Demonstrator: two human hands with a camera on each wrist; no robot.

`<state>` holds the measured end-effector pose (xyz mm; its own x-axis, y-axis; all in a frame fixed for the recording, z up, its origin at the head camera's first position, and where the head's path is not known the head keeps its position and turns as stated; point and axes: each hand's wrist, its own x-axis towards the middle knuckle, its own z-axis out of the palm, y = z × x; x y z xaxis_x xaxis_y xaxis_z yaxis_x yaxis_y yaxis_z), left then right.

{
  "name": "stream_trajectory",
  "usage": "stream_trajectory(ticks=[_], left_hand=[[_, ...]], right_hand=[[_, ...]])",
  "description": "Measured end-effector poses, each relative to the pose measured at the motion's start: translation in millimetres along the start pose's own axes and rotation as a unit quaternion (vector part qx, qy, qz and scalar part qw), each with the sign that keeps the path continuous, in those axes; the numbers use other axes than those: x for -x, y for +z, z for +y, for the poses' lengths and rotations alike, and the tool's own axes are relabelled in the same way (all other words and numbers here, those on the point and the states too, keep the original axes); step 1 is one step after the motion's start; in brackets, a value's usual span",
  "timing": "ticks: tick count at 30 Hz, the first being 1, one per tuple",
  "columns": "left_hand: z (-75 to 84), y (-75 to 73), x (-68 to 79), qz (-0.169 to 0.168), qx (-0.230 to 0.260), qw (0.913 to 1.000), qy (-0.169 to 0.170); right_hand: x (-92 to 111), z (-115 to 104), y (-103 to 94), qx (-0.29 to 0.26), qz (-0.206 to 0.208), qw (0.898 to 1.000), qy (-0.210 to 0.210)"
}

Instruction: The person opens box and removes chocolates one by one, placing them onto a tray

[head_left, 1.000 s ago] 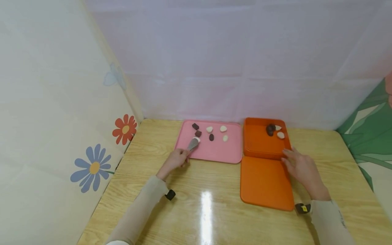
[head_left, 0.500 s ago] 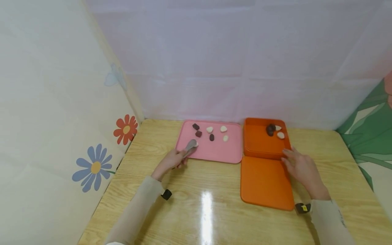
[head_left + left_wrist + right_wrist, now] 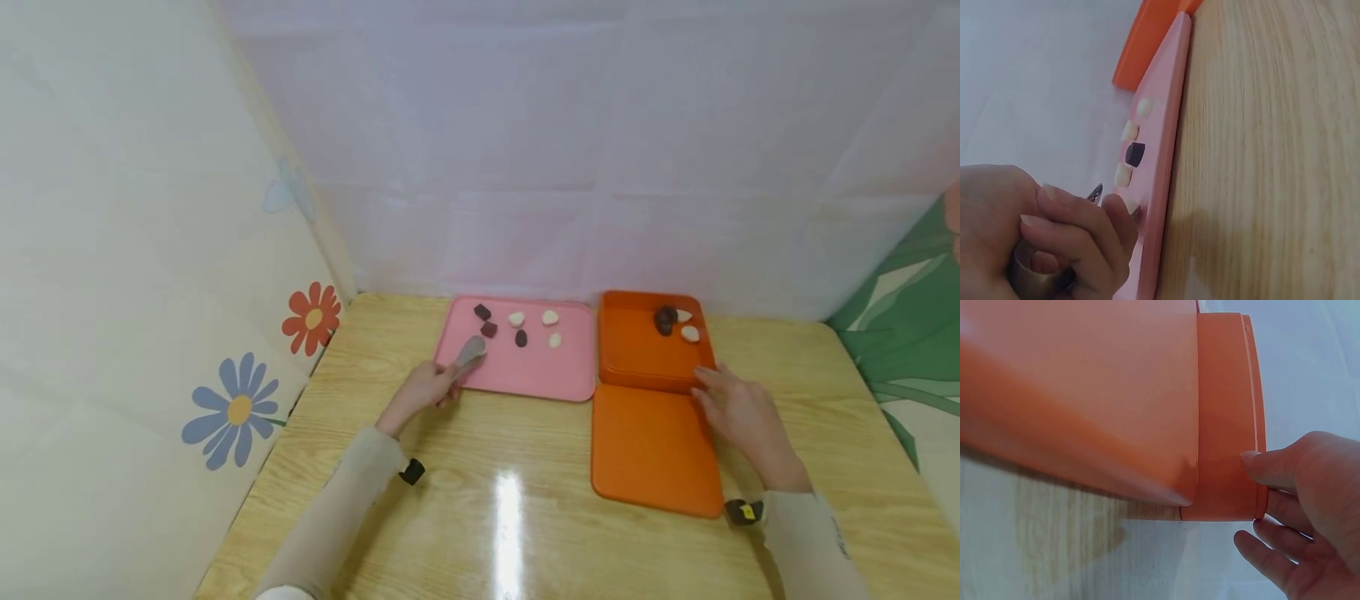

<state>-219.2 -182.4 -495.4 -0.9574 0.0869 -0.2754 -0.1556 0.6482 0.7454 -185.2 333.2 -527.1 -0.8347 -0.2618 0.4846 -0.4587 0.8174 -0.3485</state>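
Observation:
My left hand [image 3: 423, 390] grips metal tongs [image 3: 471, 352] at the near left of a pink tray [image 3: 555, 379]. In the left wrist view, a small white piece [image 3: 1130, 205] shows by the tong tips, partly hidden by the fingers; whether the tips squeeze it is unclear. Also on the tray lie dark brown pieces [image 3: 489, 330] and several white pieces [image 3: 551, 318]. With thumb and fingers, my right hand [image 3: 750, 423] holds the near right corner of an orange box [image 3: 633, 358]. Inside the box sit dark brown pieces [image 3: 665, 320] and white pieces [image 3: 690, 334].
A flat orange lid [image 3: 656, 450] lies right in front of the box, beside my right forearm. The wooden table [image 3: 465, 500] reaches to a pale cloth backdrop [image 3: 480, 167] close behind tray and box. Another cloth with printed flowers [image 3: 238, 410] stands at the left.
The tongs and my left hand have drawn back slightly toward me, and the white piece at the tips has shifted with them. My right hand keeps its hold on the box corner.

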Motion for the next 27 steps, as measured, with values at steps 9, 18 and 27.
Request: stream_trajectory(ticks=[9,18,27], left_hand=[[16.0,3.7,-0.7,0.037,-0.085,0.9956,-0.008],[18.7,4.2,3.6,0.062,-0.094,0.9935,-0.019],[19.8,-2.3,8.4,0.099,-0.106,0.9893,-0.013]], right_hand=[[1,1,1.4,-0.002,0.005,1.000,0.000],[1,3,2.1,-0.006,0.002,1.000,0.001],[0,1,1.1,-0.012,0.004,1.000,0.004]])
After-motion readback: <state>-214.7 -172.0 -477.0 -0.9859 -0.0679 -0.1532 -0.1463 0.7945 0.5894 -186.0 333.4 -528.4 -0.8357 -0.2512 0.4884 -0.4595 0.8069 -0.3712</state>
